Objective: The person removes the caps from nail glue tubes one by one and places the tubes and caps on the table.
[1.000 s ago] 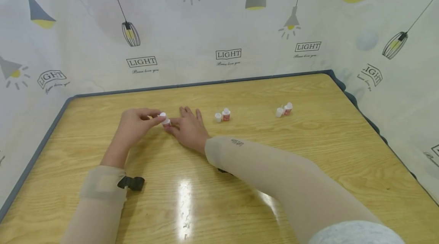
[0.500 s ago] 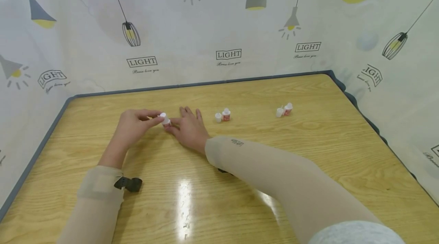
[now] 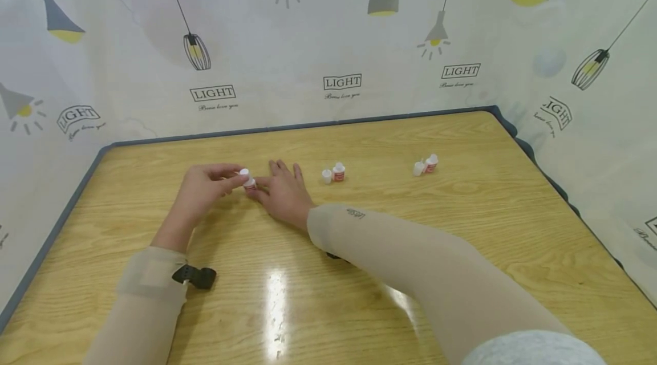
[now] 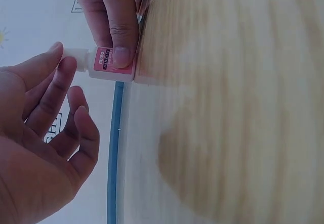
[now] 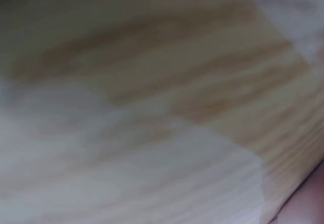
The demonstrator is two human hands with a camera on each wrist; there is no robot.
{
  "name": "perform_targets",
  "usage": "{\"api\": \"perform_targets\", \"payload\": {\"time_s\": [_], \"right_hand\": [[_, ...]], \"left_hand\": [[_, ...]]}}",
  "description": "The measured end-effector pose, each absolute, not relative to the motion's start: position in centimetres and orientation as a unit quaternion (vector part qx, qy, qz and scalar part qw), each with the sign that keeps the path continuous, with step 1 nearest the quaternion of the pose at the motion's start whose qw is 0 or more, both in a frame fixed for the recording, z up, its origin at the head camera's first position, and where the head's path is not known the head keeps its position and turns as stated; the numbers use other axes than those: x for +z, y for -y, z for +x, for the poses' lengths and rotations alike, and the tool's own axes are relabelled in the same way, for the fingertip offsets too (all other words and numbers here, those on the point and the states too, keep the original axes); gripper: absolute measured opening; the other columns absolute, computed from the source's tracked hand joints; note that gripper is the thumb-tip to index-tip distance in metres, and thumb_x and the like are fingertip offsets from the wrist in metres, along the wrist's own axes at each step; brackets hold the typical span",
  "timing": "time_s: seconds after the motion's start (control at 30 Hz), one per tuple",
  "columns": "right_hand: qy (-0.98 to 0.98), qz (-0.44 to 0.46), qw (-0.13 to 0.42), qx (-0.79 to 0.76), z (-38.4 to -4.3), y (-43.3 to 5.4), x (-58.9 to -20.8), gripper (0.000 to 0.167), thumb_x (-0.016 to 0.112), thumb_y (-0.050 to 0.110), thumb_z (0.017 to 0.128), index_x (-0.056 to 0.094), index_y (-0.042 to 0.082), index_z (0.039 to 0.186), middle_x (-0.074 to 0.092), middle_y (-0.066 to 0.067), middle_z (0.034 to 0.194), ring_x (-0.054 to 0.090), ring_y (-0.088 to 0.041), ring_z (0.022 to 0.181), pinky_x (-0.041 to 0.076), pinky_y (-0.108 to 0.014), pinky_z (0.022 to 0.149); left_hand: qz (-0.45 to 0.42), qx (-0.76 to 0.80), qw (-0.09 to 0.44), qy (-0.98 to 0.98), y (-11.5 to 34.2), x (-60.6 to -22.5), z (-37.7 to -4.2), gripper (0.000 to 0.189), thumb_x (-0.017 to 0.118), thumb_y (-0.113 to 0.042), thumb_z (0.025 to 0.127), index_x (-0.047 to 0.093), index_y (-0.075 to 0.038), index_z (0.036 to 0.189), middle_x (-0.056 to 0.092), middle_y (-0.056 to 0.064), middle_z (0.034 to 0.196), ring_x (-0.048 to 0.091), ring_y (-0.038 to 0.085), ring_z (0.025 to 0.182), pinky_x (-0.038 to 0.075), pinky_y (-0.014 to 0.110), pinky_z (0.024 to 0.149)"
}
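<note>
A small white bottle (image 4: 103, 62) with a red label reading nail glue stands on the table, its white cap (image 4: 80, 55) on top. My left hand (image 3: 202, 189) pinches that cap between thumb and forefinger, the other fingers loosely bent. Around the lower body of the bottle, my right hand (image 3: 285, 193) grips with thumb and forefinger. Its remaining fingers lie spread on the wood. The right wrist view gives only blurred tabletop and a sliver of skin at the lower right corner.
Right of my hands stands a similar small bottle (image 3: 339, 172) with a white cap (image 3: 327, 176) beside it. Farther right is another such bottle (image 3: 432, 163), again with a cap (image 3: 418, 168) close by. Printed sheeting (image 3: 287, 57) surrounds the wooden table (image 3: 462, 205).
My left wrist shifts slightly left, then back right, while the fingers stay on the cap. The right hand and the other bottles hold their places.
</note>
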State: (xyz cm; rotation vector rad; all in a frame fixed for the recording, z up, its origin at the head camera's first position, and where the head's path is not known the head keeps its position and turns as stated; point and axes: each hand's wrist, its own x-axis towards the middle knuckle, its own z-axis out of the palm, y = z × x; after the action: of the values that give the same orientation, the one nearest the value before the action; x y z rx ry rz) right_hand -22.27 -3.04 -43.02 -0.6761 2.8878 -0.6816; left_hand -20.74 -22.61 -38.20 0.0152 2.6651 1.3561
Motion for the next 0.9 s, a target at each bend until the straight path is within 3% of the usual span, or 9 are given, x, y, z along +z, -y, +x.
{"api": "perform_targets", "payload": {"time_s": [0.4, 0.57, 0.9], "right_hand": [[-0.95, -0.221, 0.049, -0.217, -22.25, 3.1, -42.91, 0.048, 0.046, 0.059, 0.109, 0.061, 0.037, 0.149, 0.028, -0.016, 0.176, 0.019, -0.034, 0.167, 0.007, -0.063, 0.134], [-0.949, -0.222, 0.05, -0.22, -22.28, 3.16, -43.05, 0.048, 0.046, 0.059, 0.109, 0.063, 0.036, 0.148, 0.028, -0.016, 0.176, 0.019, -0.035, 0.167, 0.007, -0.063, 0.134], [-0.948, -0.225, 0.047, -0.219, -22.2, 3.0, -42.74, 0.048, 0.047, 0.058, 0.109, 0.062, 0.035, 0.149, 0.028, -0.017, 0.175, 0.02, -0.036, 0.166, 0.009, -0.064, 0.133]], "left_hand": [[0.028, 0.436, 0.046, -0.899, 22.33, -38.07, -20.53, 0.045, 0.075, -0.04, 0.101, 0.073, -0.011, 0.135, 0.078, 0.016, 0.121, 0.072, 0.024, 0.1, 0.057, 0.027, 0.08], [0.03, 0.433, 0.047, -0.9, 22.43, -38.05, -20.48, 0.044, 0.073, -0.037, 0.102, 0.073, -0.009, 0.136, 0.077, 0.017, 0.121, 0.07, 0.018, 0.094, 0.056, 0.025, 0.078], [0.015, 0.445, 0.051, -0.894, 22.39, -38.04, -20.62, 0.046, 0.077, -0.043, 0.098, 0.075, -0.012, 0.132, 0.078, 0.012, 0.123, 0.07, 0.019, 0.097, 0.054, 0.024, 0.079]]}}
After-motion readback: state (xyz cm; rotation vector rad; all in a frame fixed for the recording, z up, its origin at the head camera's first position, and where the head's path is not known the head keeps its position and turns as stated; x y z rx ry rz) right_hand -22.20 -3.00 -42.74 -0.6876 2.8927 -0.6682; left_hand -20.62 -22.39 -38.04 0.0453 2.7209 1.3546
